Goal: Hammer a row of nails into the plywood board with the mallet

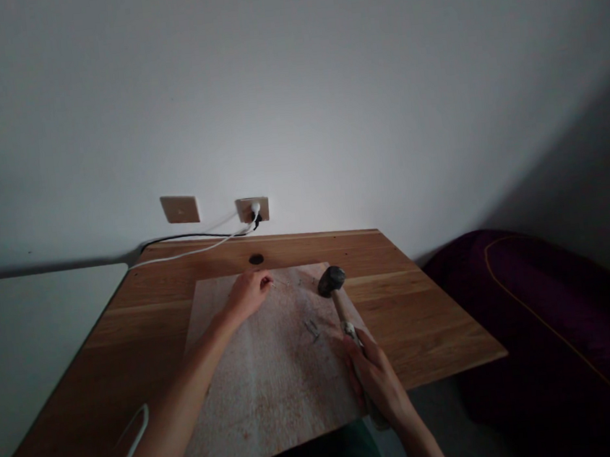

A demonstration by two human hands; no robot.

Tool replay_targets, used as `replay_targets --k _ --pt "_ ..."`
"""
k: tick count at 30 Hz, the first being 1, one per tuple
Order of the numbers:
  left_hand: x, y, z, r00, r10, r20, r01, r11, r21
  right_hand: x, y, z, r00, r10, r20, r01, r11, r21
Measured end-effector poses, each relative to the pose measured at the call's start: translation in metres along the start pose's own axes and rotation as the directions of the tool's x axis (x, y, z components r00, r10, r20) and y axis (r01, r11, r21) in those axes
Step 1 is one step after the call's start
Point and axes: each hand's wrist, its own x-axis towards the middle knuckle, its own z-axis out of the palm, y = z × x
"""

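On the pale board [267, 385] atop the wooden desk [429, 324], the left hand [247, 296] is pinching what looks like a small nail [272, 284] right at its fingertips, while the right hand [375, 381] is wrapped around a hammer [333, 284] by the handle. A few more nails [311, 329] lie between the hands.

Your bare left hand [247, 296] was stretched forward and pinched tight, while your bare right hand [375, 381] curled closed nearer you.

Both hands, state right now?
Left hand: closed, apparently pinching a small nail.
Right hand: closed, holding a wooden-handled hammer.
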Motion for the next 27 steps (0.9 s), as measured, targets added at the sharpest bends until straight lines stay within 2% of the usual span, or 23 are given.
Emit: replay_targets --k 7,15,23,27 --pt "0.001 -0.007 0.002 1.000 0.008 0.000 -0.008 0.999 0.042 -0.001 -0.004 -0.001 0.996 0.073 0.052 -0.074 0.997 0.018" --pt "-0.001 -0.006 0.004 1.000 -0.005 0.019 0.003 0.997 0.077 0.001 0.001 -0.001 0.999 0.036 0.016 -0.036 0.999 -0.002" --pt "-0.006 0.002 0.002 0.999 0.035 0.020 -0.037 0.992 0.124 0.001 0.004 0.001 0.999 0.047 0.018 -0.047 0.998 0.030" --pt "-0.005 0.003 0.000 0.999 0.011 0.037 -0.015 0.992 0.129 0.000 0.003 0.000 0.998 0.052 0.025 -0.053 0.998 0.027"
